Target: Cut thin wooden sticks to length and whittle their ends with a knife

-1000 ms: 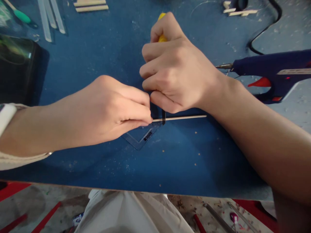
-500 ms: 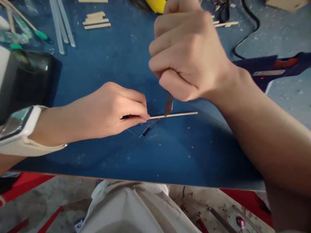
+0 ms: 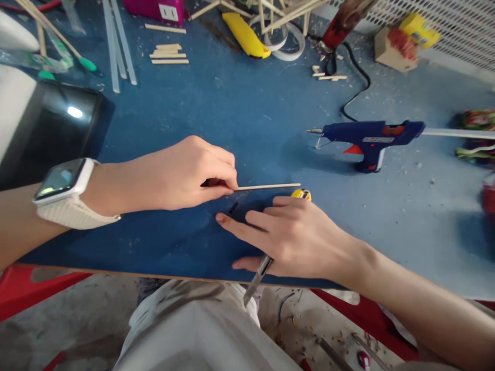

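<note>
My left hand, with a white watch on its wrist, pinches one end of a thin wooden stick that lies flat on the blue table. My right hand rests just below the stick, fingers stretched out flat. Under it lies a yellow-handled knife, its yellow end showing by the fingers and its blade sticking out past the table's near edge. A clear plastic ruler lies under the stick, mostly hidden by the hands.
A blue hot glue gun stands to the right with its black cord behind. A black box sits at the left. Cut sticks, glue rods, a yellow cutter and a stick frame lie along the back.
My right hand has come down from above the stick, where it held the knife upright with the blade on the stick, and now lies flat on the table over the knife. The view has tilted up.
</note>
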{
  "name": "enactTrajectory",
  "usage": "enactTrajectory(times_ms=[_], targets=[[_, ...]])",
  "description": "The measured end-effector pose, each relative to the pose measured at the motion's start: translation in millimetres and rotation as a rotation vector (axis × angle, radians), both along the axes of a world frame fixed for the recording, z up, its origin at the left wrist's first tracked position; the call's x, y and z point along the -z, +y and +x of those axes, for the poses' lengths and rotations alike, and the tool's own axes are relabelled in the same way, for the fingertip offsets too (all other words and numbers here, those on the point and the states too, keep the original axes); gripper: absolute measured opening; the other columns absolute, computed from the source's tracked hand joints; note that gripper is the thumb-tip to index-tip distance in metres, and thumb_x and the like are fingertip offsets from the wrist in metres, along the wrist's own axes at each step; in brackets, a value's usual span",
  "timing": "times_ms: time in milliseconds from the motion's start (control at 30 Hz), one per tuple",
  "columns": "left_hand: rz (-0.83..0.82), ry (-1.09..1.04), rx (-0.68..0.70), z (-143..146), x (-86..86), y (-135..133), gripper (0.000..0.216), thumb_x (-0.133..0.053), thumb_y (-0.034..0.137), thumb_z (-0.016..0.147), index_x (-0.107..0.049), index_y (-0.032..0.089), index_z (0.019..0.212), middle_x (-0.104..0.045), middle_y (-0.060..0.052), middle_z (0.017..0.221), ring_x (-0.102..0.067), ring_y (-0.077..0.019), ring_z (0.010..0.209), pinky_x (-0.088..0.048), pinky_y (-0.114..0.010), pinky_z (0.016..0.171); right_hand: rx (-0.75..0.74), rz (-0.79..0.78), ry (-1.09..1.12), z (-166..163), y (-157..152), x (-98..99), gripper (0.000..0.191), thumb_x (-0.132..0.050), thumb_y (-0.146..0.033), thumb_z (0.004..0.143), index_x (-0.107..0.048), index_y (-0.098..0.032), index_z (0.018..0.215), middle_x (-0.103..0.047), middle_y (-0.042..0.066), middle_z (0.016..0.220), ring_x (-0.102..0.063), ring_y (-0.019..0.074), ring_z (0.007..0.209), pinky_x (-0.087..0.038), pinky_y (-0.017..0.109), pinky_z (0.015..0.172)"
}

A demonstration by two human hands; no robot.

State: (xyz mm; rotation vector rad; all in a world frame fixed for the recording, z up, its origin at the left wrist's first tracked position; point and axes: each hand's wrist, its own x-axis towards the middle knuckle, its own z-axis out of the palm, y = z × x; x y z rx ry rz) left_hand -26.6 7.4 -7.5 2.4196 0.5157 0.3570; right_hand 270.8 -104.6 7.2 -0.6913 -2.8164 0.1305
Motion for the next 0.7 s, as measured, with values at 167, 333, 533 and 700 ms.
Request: enactTrajectory(times_ms=[167,333,533,700], targets=[[0.035,-0.04,-0.006,1,2.2,-3,0.035,-0.063,0.032,0.128,-0.093,0.029,0.11,-0.092,-0.003,0.111,-0.085,-0.0178,0.093,-0.059,-0.03,0.089,0.068,0.031,0.047,15,1,-10.4,0.028,-0.075,-0.026,0.129,-0.09,-0.018,0.108,-0.077,-0.001,0.089,-0.059,0.0144,0.07,-0.047,0.037,0.071],[0.059,-0.016,-0.009,1,-0.8,-8,0.037,-0.059,0.032,0.131,-0.093,0.028,0.119,-0.092,-0.005,0.114,-0.088,-0.0196,0.1,-0.061,-0.03,0.09,0.122,0.068,0.032,43,12,-6.3,0.017,-0.083,-0.027,0.125,-0.093,-0.023,0.111,-0.084,-0.001,0.096,-0.065,0.0135,0.071,-0.053,0.036,0.069],[0.067,0.048,-0.047,-2,-9.7,-11,0.039,-0.057,0.031,0.129,-0.091,0.032,0.109,-0.091,-0.004,0.109,-0.085,-0.0192,0.09,-0.061,-0.035,0.083,0.147,0.088,0.062,54,11,6.9,0.013,-0.093,-0.027,0.118,-0.095,-0.027,0.131,-0.092,0.0,0.113,-0.075,0.013,0.078,-0.06,0.035,0.073],[0.141,0.048,-0.103,4,-10.0,-19,0.036,-0.054,0.025,0.125,-0.087,0.032,0.111,-0.091,-0.001,0.109,-0.083,-0.0175,0.09,-0.061,-0.033,0.083,0.154,0.088,0.062,48,7,7.7,0.012,-0.087,-0.023,0.122,-0.094,-0.027,0.132,-0.093,0.0,0.112,-0.075,0.0129,0.081,-0.056,0.037,0.073]])
